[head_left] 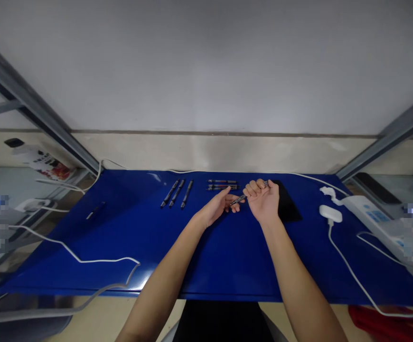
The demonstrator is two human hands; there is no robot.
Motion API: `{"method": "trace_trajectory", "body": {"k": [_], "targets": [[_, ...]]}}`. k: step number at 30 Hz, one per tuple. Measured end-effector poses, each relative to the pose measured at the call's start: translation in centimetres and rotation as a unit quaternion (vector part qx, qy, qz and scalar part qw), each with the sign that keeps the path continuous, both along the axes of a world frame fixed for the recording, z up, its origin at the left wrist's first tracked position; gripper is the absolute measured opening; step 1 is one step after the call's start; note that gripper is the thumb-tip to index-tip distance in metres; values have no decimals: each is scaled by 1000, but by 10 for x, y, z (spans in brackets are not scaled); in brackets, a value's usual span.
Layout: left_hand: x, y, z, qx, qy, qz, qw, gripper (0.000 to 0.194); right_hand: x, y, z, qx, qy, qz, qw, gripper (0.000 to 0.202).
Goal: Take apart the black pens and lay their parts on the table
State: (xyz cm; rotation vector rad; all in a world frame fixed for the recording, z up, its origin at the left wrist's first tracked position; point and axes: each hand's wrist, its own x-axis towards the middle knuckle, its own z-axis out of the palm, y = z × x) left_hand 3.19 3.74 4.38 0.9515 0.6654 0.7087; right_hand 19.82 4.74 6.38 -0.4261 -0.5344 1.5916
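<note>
A dark pen (239,199) slants between my two hands. My right hand (262,199) is closed around its upper part, palm turned up. At the pen's lower end is my left hand (218,207), its thumb apart from its spread fingers; whether they touch the pen is hard to tell. Just beyond my left hand, a small group of similar pens (222,181) lies sideways on the blue tabletop (228,261). Farther left, three more pens (187,194) lie slanted side by side. A flat black pad (288,204) is partly hidden behind my right hand.
A single dark pen-like item (95,210) lies at the far left. White cables (103,260) cross the left side. On the right are a white charging case (330,213) and a power strip (373,216). A wall (206,152) closes the back; metal posts (380,142) stand at both sides.
</note>
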Motion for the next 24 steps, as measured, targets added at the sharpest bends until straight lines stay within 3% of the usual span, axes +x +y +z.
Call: {"method": "trace_trajectory", "body": {"k": [24], "targets": [[1,-1,0,6,2,-7,1000,68,1,-2,1,7,-8,12,1000,37]]}}
